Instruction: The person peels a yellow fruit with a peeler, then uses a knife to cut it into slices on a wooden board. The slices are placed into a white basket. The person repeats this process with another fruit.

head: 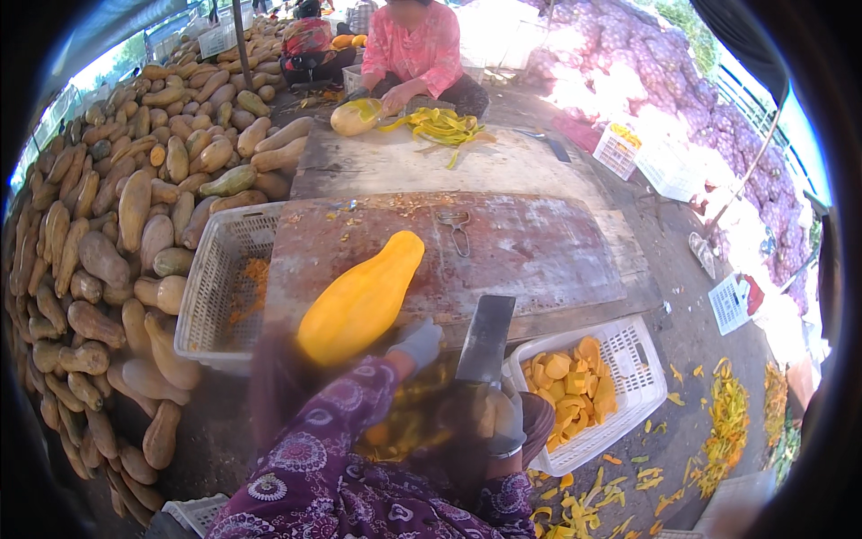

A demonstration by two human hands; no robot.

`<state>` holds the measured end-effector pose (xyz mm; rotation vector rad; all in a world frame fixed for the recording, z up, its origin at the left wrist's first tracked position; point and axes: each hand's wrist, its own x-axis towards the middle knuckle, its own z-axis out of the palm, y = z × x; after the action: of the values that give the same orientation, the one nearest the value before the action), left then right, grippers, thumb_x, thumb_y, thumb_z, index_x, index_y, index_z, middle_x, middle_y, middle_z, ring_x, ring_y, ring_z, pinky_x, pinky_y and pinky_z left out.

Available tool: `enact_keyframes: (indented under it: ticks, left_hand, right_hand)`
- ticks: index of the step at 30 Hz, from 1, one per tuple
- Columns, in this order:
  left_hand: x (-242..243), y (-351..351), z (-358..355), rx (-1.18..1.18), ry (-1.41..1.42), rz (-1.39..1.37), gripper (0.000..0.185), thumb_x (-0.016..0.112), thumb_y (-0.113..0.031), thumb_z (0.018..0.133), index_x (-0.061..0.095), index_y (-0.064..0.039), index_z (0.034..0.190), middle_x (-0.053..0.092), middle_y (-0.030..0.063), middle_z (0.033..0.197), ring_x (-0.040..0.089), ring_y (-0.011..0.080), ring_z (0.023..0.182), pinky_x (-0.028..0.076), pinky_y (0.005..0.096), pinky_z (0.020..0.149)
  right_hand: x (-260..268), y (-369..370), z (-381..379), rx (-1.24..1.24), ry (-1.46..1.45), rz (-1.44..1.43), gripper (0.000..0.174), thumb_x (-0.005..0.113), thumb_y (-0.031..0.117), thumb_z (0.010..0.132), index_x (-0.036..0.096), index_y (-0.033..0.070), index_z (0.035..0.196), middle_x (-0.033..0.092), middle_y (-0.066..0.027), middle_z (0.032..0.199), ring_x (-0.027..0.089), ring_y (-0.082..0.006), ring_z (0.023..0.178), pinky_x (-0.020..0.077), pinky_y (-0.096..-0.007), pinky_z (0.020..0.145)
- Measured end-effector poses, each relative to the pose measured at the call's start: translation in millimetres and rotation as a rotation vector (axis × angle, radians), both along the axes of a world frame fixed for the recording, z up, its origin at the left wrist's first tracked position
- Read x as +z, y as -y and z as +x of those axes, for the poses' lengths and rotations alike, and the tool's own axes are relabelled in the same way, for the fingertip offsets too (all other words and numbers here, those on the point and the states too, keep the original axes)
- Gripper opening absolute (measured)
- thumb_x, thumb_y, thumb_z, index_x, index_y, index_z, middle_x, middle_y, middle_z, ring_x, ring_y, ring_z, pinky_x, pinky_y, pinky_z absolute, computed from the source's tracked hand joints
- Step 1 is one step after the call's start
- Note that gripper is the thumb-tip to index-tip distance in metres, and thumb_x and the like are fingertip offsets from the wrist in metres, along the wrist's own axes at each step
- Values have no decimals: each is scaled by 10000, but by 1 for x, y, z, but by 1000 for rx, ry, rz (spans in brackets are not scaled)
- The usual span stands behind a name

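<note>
A peeled orange squash (363, 296) lies slanting across the left part of a worn reddish board (525, 256), its thick end towards me. My left hand (419, 343), in a pale glove, is beside the squash at the board's near edge; its fingers are partly hidden, and I see nothing held in it. My right hand (502, 418), also gloved, grips the handle of a broad-bladed cleaver (486, 337), the blade pointing away from me near the board's edge. A metal peeler (458, 232) lies on the board beyond the squash.
A white basket of cut squash pieces (572, 384) stands at right, another basket (229, 283) with orange scraps at left. Unpeeled squashes (135, 236) are heaped along the left. Peelings (724, 431) lie on the ground. Across the boards a person (417, 50) handles a partly peeled squash (353, 118).
</note>
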<state>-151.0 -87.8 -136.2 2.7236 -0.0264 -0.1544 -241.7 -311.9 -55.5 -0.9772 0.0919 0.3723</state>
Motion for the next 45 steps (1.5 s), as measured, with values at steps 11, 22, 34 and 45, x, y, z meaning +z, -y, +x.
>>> enact_keyframes:
  ticks: [11, 22, 34, 45]
  left_hand:
    - [2, -10, -15, -265, 33, -31, 176, 618, -258, 842, 670, -91, 857, 616, 152, 994, 620, 366, 883, 497, 480, 773]
    - [71, -33, -62, -252, 208, 40, 309, 661, -247, 794, 641, -115, 1073, 559, 114, 1140, 522, 329, 1103, 412, 472, 965]
    - [106, -105, -118, 157, 431, 387, 854, 811, -377, 643, 444, -138, 1377, 365, 204, 1414, 352, 438, 1292, 281, 574, 1075]
    - [99, -146, -105, -65, 448, 453, 795, 709, -335, 724, 387, -140, 1425, 377, 219, 1398, 390, 458, 1259, 366, 520, 1037]
  right_hand:
    - [-3, 0, 2, 21, 18, 13, 247, 499, 61, 893, 523, -16, 1127, 614, -82, 817, 580, -151, 569, 502, -279, 489]
    - [7, -3, -1, 14, 16, -30, 245, 512, 70, 893, 541, -27, 1116, 610, -74, 800, 582, -144, 570, 498, -273, 490]
    - [10, -11, 3, 26, 9, -44, 252, 503, 54, 891, 546, -35, 1123, 612, -81, 792, 578, -150, 560, 487, -268, 486]
    - [4, -11, 4, 18, 28, -91, 152, 513, 65, 888, 544, -10, 1016, 610, -81, 763, 574, -150, 533, 482, -270, 473]
